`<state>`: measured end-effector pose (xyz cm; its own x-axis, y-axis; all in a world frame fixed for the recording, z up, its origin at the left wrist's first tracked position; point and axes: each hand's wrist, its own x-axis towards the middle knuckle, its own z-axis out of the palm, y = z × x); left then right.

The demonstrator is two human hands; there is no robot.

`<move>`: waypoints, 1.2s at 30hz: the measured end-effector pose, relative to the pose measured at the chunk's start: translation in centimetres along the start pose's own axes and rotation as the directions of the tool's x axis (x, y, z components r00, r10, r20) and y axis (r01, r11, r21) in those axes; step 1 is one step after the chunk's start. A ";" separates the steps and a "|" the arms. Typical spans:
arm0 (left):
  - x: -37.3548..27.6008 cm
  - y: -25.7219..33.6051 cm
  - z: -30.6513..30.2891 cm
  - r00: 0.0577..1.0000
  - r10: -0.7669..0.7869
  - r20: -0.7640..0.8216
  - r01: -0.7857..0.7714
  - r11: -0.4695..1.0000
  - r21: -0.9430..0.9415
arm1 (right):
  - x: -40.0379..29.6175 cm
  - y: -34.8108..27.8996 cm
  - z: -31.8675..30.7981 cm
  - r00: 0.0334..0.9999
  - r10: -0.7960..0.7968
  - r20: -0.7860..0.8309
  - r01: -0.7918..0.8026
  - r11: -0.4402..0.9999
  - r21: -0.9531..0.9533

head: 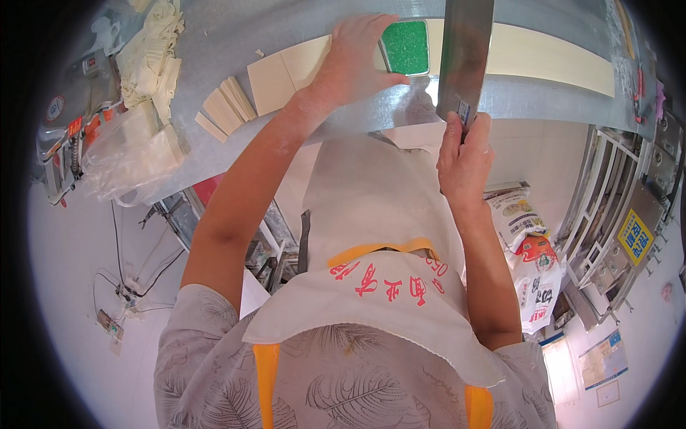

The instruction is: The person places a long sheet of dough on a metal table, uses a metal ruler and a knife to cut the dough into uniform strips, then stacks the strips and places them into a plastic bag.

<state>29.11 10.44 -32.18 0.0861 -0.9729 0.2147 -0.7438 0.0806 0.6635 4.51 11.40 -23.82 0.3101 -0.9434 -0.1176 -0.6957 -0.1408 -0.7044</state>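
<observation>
On the metal worktop (214,64) lies a long pale dough sheet (552,53), with separate square dough pieces (270,80) at its left end. My left hand (353,64) rests over the strip, thumb and fingers spread around the left side of a green square plate (405,47) with a pale rim. Whether the hand grips this plate cannot be told. In my right hand (466,161) is the handle of a wide-bladed knife (466,59); its broad steel blade stands across the dough, right of the green plate. Narrow cut dough strips (228,107) lie left of the squares.
Dough scraps (150,59) are heaped at the far left, beside a clear plastic bag (139,150) with pale contents. A metal machine (75,107) stands past them. Printed sacks (536,268) and a metal rack (600,198) are below right.
</observation>
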 end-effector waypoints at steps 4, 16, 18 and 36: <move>0.0 0.0 0.0 1.000 -0.017 0.014 0.018 1.000 -0.002 | 0.4 -0.5 -0.3 0.999 0.015 0.043 -0.013 0.998 -0.061; 0.1 -0.2 0.0 0.999 0.051 0.002 -0.051 0.999 -0.005 | 2.5 -2.7 -0.3 0.975 0.106 0.197 -0.058 0.970 -0.235; 0.2 -0.2 0.0 0.999 0.053 -0.002 -0.053 0.999 -0.007 | 2.6 -2.8 -0.2 0.974 0.104 0.201 -0.051 0.966 -0.252; 0.6 -0.6 0.0 0.997 0.078 -0.020 -0.078 0.997 -0.013 | 3.8 -1.0 3.4 0.910 0.252 0.330 -0.087 0.893 -0.442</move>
<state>29.60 9.84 -32.42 0.0410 -0.9593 0.2795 -0.7396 0.1590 0.6540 8.60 9.02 -25.92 0.3208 -0.7950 -0.5149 -0.9344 -0.1767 -0.3093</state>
